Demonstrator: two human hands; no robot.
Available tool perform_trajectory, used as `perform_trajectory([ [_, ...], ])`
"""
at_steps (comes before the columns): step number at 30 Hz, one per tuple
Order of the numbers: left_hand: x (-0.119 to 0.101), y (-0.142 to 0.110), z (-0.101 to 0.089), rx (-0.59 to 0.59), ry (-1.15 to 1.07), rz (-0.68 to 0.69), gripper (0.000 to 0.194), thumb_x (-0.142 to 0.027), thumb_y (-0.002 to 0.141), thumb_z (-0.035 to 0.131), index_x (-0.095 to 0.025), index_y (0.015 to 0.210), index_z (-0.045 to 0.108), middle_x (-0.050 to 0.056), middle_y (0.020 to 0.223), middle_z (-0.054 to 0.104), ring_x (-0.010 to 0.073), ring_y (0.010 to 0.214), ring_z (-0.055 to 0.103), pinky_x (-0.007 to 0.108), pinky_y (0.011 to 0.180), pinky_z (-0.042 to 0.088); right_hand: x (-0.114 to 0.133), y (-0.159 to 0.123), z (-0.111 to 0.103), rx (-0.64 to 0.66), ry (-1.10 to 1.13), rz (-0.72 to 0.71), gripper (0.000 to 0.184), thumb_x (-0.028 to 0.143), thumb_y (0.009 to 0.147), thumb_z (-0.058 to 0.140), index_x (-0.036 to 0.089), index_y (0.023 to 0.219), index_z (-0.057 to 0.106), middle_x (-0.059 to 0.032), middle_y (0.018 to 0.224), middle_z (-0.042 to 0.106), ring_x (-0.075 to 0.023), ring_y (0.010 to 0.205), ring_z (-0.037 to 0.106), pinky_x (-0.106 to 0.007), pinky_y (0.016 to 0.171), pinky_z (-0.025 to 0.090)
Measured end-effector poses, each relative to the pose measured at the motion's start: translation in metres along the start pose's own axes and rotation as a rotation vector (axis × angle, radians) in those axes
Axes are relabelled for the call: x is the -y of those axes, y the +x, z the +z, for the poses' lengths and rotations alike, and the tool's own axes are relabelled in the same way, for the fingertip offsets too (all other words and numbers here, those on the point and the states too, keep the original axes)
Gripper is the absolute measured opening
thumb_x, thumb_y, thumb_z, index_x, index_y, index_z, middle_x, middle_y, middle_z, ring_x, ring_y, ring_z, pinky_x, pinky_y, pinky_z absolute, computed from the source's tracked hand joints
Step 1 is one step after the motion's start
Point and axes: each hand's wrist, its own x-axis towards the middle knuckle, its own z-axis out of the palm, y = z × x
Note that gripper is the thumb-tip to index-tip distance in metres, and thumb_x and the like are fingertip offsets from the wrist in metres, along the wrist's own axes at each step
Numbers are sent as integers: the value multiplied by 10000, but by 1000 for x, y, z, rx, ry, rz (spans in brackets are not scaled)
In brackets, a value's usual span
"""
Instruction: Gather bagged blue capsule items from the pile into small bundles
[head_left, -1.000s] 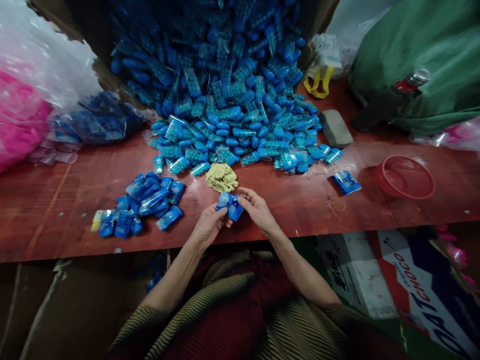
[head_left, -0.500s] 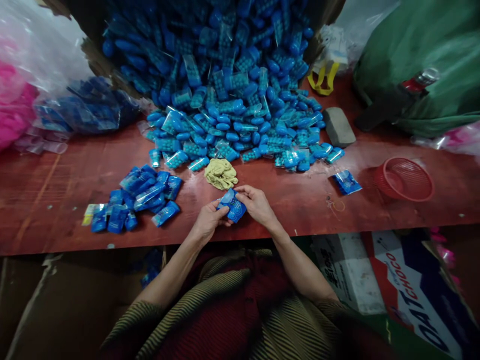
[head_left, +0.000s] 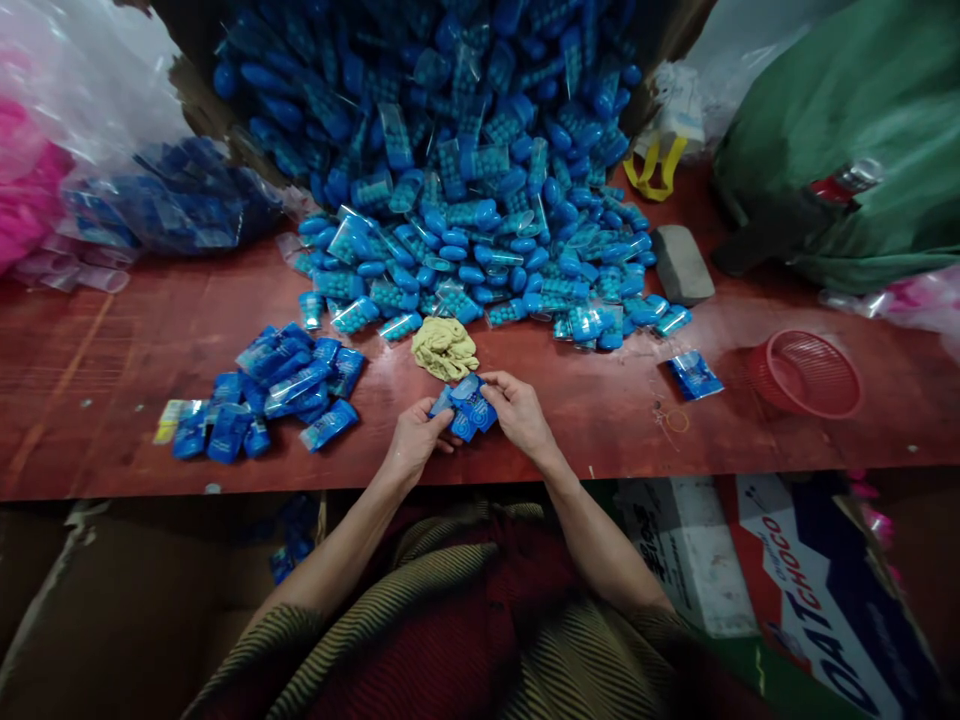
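1. Workpiece: a set of flat blue printed packets (head_left: 472,412) sits between the 2 hands, over the front part of the red tabletop (head_left: 570,440). The pieces overlap; their exact count cannot be told.
2. Left hand (head_left: 420,437): the thumb and fingers pinch the left side of the set.
3. Right hand (head_left: 520,412): the thumb and fingertips grip the right side, near the upper corner.
4. Pressure: light pinching at the edges probably suits this 2-handed handling best; a hard squeeze could crease the thin-looking material.
5. Control: 1 hand should anchor the set while the other shifts a single layer, since smooth pieces may slip or fan apart.
6. Clearance: a crumpled yellow-green cloth (head_left: 444,348) lies just beyond the fingers. The operator should hold loose corners clear of it.
7. Surroundings: a pile of glossy blue packets (head_left: 296,385) lies to the left.
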Motion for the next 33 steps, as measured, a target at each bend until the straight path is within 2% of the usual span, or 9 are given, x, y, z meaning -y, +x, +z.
perform_trajectory([
  [8, 0, -3, 0, 4, -19, -6, 349, -393, 606, 686, -140, 784, 526, 5, 555, 645, 117, 449, 599, 180, 404, 446, 1, 0, 1, 15, 34, 9, 202, 322, 796, 529, 173, 860, 650, -8, 758, 653, -129, 651, 559, -233, 609, 433],
  [15, 1, -2, -1, -5, 18, -9, 343, -405, 623, 690, -153, 772, 510, 0, 547, 642, 128, 461, 614, 179, 404, 446, 1, -2, 0, 4, 22, 8, 202, 323, 795, 525, 170, 853, 644, -7, 753, 642, -126, 649, 549, -232, 607, 423],
  [20, -1, -3, 1, -37, 2, 7, 299, -366, 629, 681, -156, 756, 510, -2, 547, 640, 114, 455, 599, 174, 406, 443, 1, -3, 0, 2, 29, 13, 208, 329, 802, 525, 167, 859, 643, -6, 752, 638, -122, 648, 544, -229, 605, 422],
  [26, 0, -4, 1, -10, 0, 27, 282, -364, 604, 674, -152, 704, 517, -28, 494, 581, 80, 377, 515, 167, 361, 391, 8, -4, -2, 22, 60, 22, 179, 324, 787, 540, 168, 800, 628, 17, 682, 601, -111, 602, 514, -219, 574, 404],
  [33, -6, -7, 3, 61, 33, 92, 237, -352, 637, 653, -147, 713, 564, -34, 503, 559, 70, 395, 487, 170, 373, 354, 9, -8, 8, -34, -37, -41, 161, 322, 784, 537, 181, 723, 585, -9, 782, 578, -132, 725, 540, -249, 692, 428],
])
